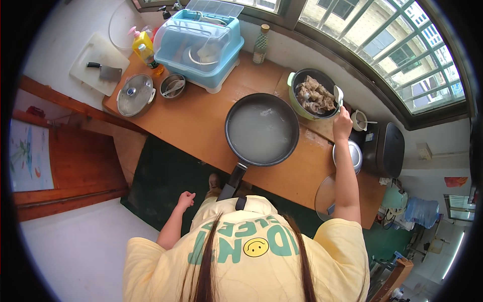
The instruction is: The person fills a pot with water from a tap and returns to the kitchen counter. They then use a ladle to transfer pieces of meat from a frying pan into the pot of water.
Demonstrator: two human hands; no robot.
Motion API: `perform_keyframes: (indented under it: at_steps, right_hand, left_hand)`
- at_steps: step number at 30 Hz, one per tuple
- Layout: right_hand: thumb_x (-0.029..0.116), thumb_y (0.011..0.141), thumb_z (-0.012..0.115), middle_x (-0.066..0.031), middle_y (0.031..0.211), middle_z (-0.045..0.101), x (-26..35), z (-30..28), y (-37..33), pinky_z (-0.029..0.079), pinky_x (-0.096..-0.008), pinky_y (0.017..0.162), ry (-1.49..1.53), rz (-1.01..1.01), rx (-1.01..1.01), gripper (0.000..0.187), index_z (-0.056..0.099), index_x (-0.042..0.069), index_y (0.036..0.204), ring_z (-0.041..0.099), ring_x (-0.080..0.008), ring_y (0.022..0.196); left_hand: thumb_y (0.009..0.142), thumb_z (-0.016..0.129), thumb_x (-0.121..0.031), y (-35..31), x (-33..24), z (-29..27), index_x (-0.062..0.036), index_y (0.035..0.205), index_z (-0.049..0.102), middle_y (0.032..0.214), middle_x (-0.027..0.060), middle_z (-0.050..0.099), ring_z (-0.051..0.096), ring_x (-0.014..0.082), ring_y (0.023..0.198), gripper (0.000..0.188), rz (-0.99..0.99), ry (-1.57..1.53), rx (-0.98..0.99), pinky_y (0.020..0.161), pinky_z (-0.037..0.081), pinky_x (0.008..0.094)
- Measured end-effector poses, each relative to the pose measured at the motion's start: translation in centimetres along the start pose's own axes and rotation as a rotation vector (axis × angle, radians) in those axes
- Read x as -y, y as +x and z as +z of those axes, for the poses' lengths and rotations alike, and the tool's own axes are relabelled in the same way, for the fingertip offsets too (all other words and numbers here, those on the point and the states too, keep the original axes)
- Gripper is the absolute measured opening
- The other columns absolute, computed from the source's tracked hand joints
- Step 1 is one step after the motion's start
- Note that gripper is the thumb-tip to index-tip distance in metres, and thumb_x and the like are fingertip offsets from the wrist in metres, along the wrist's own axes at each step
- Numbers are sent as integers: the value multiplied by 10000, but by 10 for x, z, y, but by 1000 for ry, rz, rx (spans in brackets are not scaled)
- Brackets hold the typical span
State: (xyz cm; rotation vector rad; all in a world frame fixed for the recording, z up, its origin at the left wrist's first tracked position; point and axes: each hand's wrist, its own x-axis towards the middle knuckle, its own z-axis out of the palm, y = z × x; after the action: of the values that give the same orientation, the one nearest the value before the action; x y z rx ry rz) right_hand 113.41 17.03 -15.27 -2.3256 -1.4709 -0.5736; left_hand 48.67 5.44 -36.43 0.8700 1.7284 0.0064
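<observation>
My right hand [343, 124] is closed around the handle of a white spoon [338, 94]. Its bowl end is at the right rim of a green pot [292, 80] with a dark inside. Chunks of brown cooked meat [316, 95] are heaped in that pot. In front of me stands a dark frying pan [227, 143] holding cloudy, whitish liquid [261, 128]; its black handle [236, 176] points toward my body. My left hand [186, 199] hangs low at my left side, away from the table, with its fingers curled in and nothing visible in them.
On the wooden table [201, 133] are a lidded pot [135, 95], a steel bowl [172, 85], a blue dish box [198, 50] and a green bottle [261, 44]. A cleaver [108, 72] lies on a cutting board. Right of my arm stand a small cup [358, 121] and a black appliance [390, 150]; a glass lid [324, 199] is beside my forearm.
</observation>
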Motion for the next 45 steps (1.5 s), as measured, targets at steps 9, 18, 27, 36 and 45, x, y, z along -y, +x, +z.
perform_keyframes:
  at_steps: [9,18,27,36,45]
  right_hand:
    - [-4,744,477,-108,808,569,-13,-4,-21,494,-368,561,-4,-123,-77,301,526,71,1031,586,-293,658]
    - [15,742,481,-124,840,583,5,0,-46,501,-375,585,-9,26,-105,296,533,54,1030,596,-305,701]
    - [148,818,417,-144,895,630,49,19,-23,489,-421,654,-58,338,183,254,588,135,1005,619,-314,772]
    - [25,752,468,-119,855,595,36,23,-36,505,-367,614,-157,105,-18,270,545,59,1009,607,-301,698]
    - [23,823,449,-110,790,590,68,-29,-73,481,-302,525,319,409,-122,258,514,25,1072,594,-189,592]
  left_hand:
    - [823,576,-309,-12,-68,25,-56,834,521,653,36,545,525,112,551,260,152,-46,135,494,423,242]
    - [827,581,-249,-9,-103,28,-21,838,519,663,44,545,519,108,559,236,274,-6,218,518,448,238]
    - [818,587,-246,-4,-56,0,-19,808,521,643,58,544,527,118,554,237,198,64,168,515,463,255]
    - [814,591,-261,7,-29,-35,-18,798,520,626,57,540,528,127,532,254,152,84,148,503,458,262]
    - [816,586,-255,22,-70,-57,-20,808,533,643,48,543,534,120,564,241,266,182,223,523,457,254]
